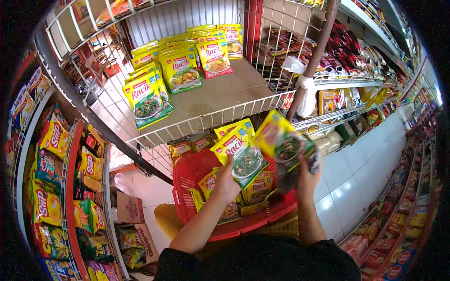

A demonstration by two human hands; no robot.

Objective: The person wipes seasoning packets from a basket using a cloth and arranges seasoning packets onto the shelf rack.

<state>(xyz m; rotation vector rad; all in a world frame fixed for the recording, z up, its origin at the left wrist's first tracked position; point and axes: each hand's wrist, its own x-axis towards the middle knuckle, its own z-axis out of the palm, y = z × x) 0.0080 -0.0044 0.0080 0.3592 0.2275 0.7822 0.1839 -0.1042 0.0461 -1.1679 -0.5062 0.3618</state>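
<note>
My left hand (227,183) is closed on the lower edge of a yellow and green Racik seasoning packet (240,152), its front facing up. In my right hand (309,175), a similar packet (283,143) is tilted and smeared by motion. A dark grey, cloth-like thing (287,174) hangs under that packet by the same hand; I cannot tell its kind. Both hands are above a red plastic basket (187,174), which holds several more Racik packets (258,188). Just behind the left packet, part of another yellow packet (233,126) shows.
Ahead, a wire rack shelf (225,89) lined with cardboard bears rows of upright Racik packets (180,70). Snack bags (47,203) fill racks at the left. Shelves of goods (398,220) stand at the right, beside a tiled floor (347,187).
</note>
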